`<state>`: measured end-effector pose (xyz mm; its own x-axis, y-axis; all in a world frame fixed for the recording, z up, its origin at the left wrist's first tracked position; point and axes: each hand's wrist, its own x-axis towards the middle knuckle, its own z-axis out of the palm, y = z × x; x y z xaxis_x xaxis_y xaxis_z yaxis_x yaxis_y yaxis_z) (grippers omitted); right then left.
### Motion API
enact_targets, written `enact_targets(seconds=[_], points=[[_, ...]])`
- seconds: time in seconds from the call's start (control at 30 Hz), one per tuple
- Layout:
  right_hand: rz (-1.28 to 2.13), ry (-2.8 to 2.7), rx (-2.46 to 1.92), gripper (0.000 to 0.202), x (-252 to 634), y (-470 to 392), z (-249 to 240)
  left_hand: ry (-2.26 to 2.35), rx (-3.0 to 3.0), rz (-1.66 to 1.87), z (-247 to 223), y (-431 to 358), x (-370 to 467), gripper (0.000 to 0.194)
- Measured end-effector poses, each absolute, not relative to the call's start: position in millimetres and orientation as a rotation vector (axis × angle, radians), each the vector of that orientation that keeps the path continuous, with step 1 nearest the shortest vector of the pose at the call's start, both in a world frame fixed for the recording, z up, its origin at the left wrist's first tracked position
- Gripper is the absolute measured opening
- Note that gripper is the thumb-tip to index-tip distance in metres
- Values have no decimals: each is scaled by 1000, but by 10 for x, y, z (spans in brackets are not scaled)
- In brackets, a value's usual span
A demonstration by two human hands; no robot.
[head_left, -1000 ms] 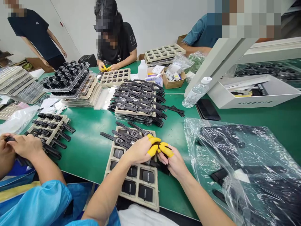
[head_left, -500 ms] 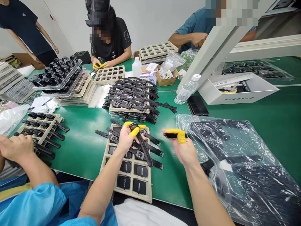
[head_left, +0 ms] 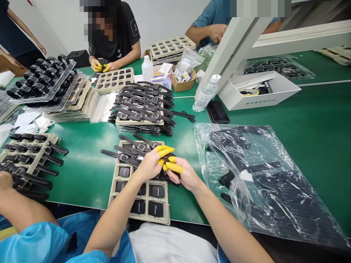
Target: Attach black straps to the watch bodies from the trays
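My left hand (head_left: 150,164) is closed on a black smartwatch (head_left: 166,160), with yellow covers on its fingertips. Meeting it from the right, my right hand (head_left: 185,174) pinches a black watch strap against the watch; the fingers hide most of both pieces. Below them is a beige compartment tray (head_left: 153,218). Smartwatches with straps (head_left: 124,157) lie across its far rows, and square black watch bodies (head_left: 155,209) without straps sit in the nearer cells. To the right, a clear plastic bag (head_left: 257,146) holds many black straps.
Behind the tray rises a stack of trays with strapped watches (head_left: 139,107). A water bottle (head_left: 207,93), a phone (head_left: 218,111) and a white box (head_left: 260,91) stand farther right. At left, a co-worker's arm (head_left: 24,204) reaches beside another watch tray (head_left: 35,164). Other people are across the table.
My right hand has moved left from near the bag, bringing the strap to the watch in my left hand. The two hands now meet over the tray. The view has shifted slightly.
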<state>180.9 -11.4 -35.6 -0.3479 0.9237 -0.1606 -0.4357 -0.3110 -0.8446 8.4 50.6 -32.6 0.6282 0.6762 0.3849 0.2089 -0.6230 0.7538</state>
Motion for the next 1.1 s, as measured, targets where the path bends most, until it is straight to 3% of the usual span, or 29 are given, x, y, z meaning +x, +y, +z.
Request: enact_targets(seconds=[0.47,0.87,1.1], points=[[1825,-533,-707,39,1793,-70,-273,669,2288,841,-274,485,99,49],[1825,-624,-848,43,1794,-85,-362,694,2427,718,-255,487,64,37],[1817,-722,-833,42,1855,-95,-352,595,2351,710,-96,464,21,42]])
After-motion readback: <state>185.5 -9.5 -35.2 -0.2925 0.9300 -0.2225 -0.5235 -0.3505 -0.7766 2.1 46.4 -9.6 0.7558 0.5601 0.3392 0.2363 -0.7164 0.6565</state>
